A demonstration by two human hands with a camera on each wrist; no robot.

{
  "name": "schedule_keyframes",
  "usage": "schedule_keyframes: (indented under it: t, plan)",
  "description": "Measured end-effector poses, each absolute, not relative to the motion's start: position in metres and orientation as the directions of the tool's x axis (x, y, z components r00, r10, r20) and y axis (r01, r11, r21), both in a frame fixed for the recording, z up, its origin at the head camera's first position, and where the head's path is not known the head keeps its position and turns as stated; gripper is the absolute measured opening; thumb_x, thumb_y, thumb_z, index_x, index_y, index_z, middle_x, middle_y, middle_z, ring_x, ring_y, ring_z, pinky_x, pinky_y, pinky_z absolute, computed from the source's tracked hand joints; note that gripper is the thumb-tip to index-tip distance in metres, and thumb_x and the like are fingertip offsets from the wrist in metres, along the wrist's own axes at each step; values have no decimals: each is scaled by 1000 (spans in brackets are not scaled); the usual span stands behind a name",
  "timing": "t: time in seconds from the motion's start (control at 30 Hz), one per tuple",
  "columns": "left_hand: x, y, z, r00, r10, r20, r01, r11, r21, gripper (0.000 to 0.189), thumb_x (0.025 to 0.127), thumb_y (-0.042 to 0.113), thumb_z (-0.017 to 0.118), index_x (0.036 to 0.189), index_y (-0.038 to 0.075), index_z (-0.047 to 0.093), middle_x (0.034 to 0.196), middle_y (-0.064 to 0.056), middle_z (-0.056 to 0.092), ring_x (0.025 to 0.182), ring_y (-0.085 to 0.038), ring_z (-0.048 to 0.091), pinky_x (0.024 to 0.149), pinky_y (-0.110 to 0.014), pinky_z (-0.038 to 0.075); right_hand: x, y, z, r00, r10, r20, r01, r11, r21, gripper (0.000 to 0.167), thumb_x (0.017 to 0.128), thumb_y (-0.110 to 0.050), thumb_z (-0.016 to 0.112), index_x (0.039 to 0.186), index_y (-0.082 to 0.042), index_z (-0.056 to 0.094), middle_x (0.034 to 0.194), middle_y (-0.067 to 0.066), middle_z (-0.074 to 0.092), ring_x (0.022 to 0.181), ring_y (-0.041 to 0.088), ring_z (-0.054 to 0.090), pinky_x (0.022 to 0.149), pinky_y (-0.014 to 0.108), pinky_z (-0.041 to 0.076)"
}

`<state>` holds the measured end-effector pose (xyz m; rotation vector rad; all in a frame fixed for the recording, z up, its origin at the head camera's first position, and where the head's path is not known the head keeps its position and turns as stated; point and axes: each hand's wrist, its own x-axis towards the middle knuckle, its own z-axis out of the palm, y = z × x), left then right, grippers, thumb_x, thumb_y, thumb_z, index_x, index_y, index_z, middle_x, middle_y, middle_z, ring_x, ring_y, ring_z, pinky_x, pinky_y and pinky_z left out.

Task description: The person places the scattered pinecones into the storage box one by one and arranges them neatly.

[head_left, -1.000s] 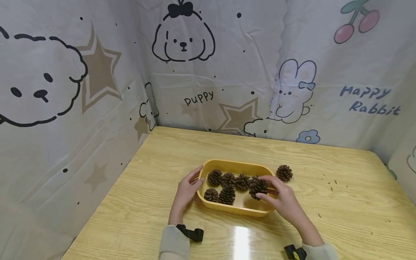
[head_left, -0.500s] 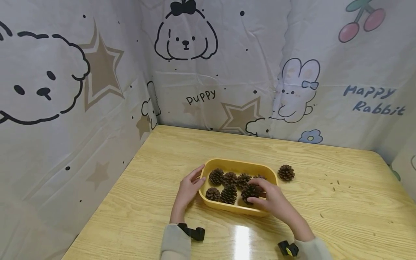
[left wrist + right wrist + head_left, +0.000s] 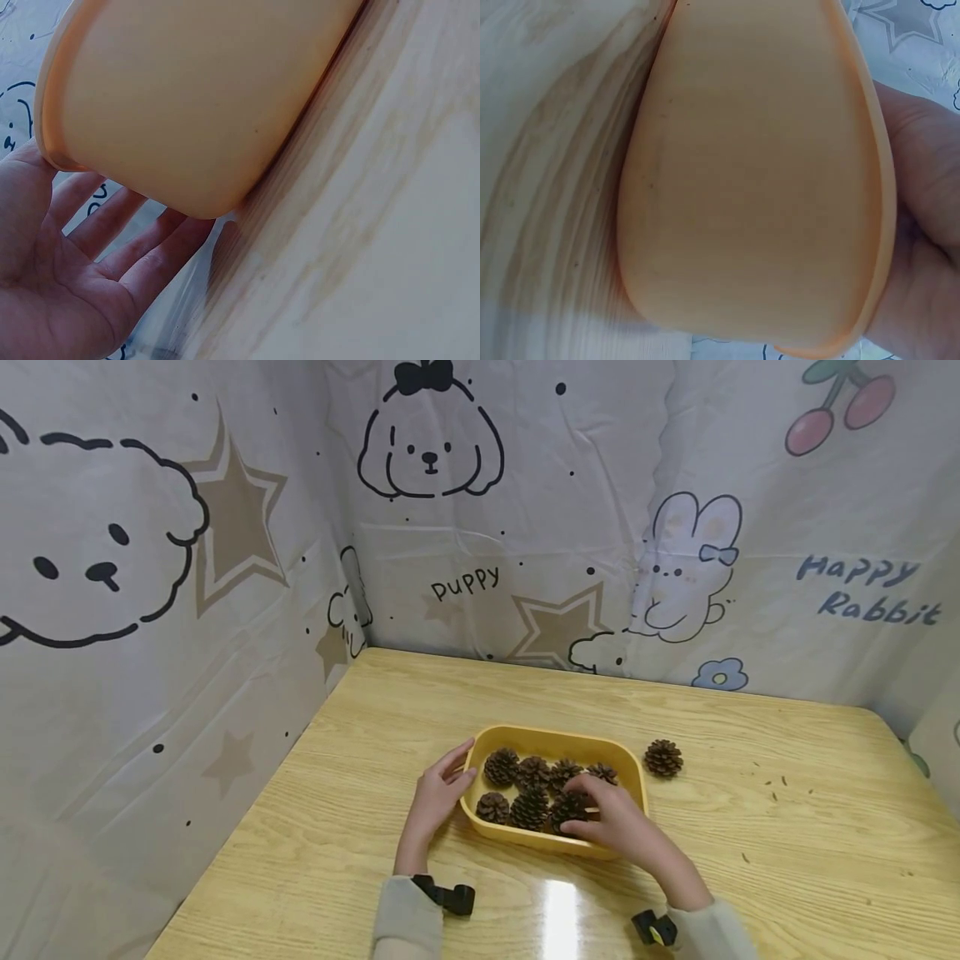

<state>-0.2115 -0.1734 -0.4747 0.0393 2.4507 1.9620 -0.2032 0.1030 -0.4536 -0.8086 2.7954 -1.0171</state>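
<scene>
A yellow plastic bin [image 3: 555,742] stands on the table with several brown pine cones [image 3: 501,767] in it. At its left end, my left hand [image 3: 433,793] holds the rim, thumb over the edge. In the left wrist view the fingers of that hand [image 3: 97,277] lie along the outer wall of the bin [image 3: 187,105]. My right hand [image 3: 615,820] reaches inside and grips a pine cone [image 3: 566,814] low in the front row, beside an upright cone [image 3: 528,810]. The right wrist view shows the bin's outside [image 3: 750,172], which hides the held cone and the fingertips.
One more pine cone [image 3: 663,759] lies on the wooden table [image 3: 750,827] just right of the bin. Small brown scales [image 3: 780,781] are scattered farther right. A printed cloth [image 3: 480,527] hangs behind the table and along its left side.
My right hand has moved left and down inside the bin with its pine cone, beside the upright cone. The cone at the back right now shows more. The left hand has stayed at the rim.
</scene>
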Motion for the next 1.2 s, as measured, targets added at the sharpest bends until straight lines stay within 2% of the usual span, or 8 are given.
schedule_keyframes:
  t: [0.17,0.37,0.67,0.97,1.2]
  plan:
    - [-221,-175,-495,-1000,4,26,26,208,978,49,97,11,60,145,13,50,143,-21,53,131,-37,54,109,-44,49,-204,99,-455,-859,-506,76,-441,656,-612,43,82,-20,78,117,-2,61,116,13,68,102,30,66,83,42,60]
    - [-223,-175,-498,-999,-4,37,36,206,978,48,96,14,62,143,16,52,142,-19,55,129,-36,55,109,-42,49,-205,99,-454,-862,-504,44,-421,666,-615,43,83,-21,78,118,-2,61,118,14,68,103,31,66,82,41,59]
    - [-222,-176,-498,-998,-6,55,52,223,973,47,96,12,61,142,15,53,143,-18,55,132,-35,53,110,-43,48,-204,102,-453,-861,-507,43,-415,652,-635,46,83,-24,78,120,-2,61,119,15,67,107,34,66,87,45,60]
    - [-220,-174,-493,-999,-1,40,39,214,976,48,96,12,61,143,14,52,142,-19,55,130,-36,55,110,-43,49,-201,110,-448,-890,-456,12,-322,609,-725,47,84,-25,77,121,-1,60,120,18,66,106,34,68,86,37,62]
    - [-221,-175,-496,-999,-3,34,32,214,976,48,96,12,61,144,14,51,144,-18,54,132,-35,53,111,-44,48,-199,118,-442,-906,-422,23,-291,583,-758,46,86,-26,75,121,-1,60,119,21,66,106,36,68,84,36,63]
